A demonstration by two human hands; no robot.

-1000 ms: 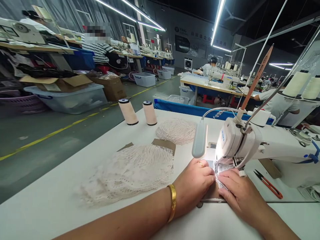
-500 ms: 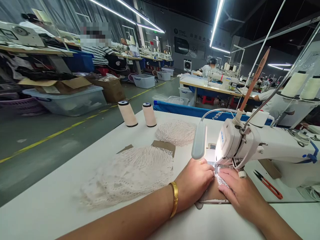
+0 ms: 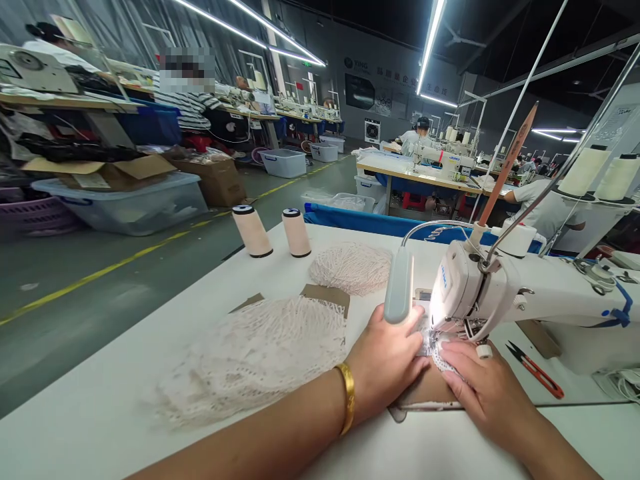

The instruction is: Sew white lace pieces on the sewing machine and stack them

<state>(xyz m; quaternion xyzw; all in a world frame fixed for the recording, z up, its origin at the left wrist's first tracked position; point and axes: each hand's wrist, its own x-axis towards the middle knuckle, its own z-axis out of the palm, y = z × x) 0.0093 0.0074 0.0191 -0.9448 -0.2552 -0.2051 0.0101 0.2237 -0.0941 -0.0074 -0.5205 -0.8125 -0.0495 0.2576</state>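
The left hand (image 3: 387, 357) has opened: its fingers, bunched together beside the presser foot (image 3: 435, 339) in the earlier pictures, now fan apart, with one fingertip reaching farther forward past the lower end of the gooseneck sewing lamp (image 3: 398, 290). The right hand (image 3: 487, 383) has shifted slightly rightward, so the gap between the two hands is wider. More of the brown panel (image 3: 433, 390) shows between them than a second ago. The white lace strip (image 3: 441, 358) under the right fingers, straighter half a second ago, now curves.
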